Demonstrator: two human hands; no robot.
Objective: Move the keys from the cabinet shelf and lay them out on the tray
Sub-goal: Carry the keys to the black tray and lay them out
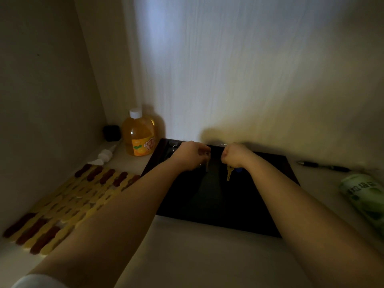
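Head view: both forearms reach forward over the dark tray (270, 221) on the cabinet shelf (197, 256). Left hand (192, 153) curled, grip pinching a grey key (207, 165) that hangs down. Right hand (235, 153) fisted, grip closed on a brass key (229, 173) dangling above the tray.
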